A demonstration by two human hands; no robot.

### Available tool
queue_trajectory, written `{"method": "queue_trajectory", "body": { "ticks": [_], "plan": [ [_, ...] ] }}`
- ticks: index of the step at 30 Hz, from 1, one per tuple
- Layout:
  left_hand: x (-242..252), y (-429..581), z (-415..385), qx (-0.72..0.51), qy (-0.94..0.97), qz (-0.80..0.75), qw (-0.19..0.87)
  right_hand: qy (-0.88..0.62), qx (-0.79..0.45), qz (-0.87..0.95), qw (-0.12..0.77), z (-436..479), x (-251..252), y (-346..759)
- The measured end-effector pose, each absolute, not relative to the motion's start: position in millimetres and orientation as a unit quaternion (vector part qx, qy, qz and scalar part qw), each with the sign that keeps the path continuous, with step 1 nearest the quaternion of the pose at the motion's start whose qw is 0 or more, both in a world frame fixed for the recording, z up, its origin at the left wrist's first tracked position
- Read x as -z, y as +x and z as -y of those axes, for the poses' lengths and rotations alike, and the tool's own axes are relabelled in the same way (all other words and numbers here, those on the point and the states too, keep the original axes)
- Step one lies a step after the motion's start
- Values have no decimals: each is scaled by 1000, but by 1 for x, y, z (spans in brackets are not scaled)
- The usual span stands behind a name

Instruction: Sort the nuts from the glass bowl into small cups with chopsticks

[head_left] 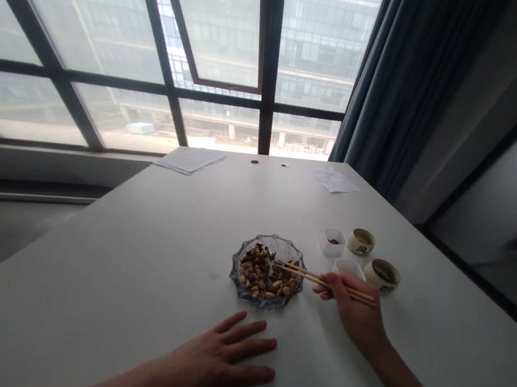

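My right hand [357, 311] is closed around a pair of wooden chopsticks [323, 281], whose tips reach over the right side of a scalloped glass dish [280, 246]. The dish holds peanuts and dark bits [263, 276]. My left hand [217, 359] lies flat on the white table [133, 278] with fingers spread, just in front of the dish and holding nothing.
Right of the dish stand a small white square tub [332, 241] with something dark inside, another white tub [348, 267] behind my right hand, and two round ceramic cups [361, 241] [381, 276]. Papers [191, 160] [336, 181] lie at the table's far edge by the window. A curtain hangs at the right.
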State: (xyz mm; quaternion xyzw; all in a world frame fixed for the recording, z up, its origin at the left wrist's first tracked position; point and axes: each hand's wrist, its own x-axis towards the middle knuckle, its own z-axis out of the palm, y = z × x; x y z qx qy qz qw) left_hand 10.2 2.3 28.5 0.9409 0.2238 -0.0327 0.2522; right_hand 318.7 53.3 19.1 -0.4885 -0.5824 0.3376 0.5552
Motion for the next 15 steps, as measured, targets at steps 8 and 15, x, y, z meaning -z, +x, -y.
{"method": "queue_trajectory", "body": {
  "ticks": [8,15],
  "plan": [
    [-29,9,-3,26,944,-218,246,-473,-345,575,572,-55,-9,313],
    [-28,9,-2,12,942,-221,253,-484,-353,521,608,-54,-10,311]
  ]
}}
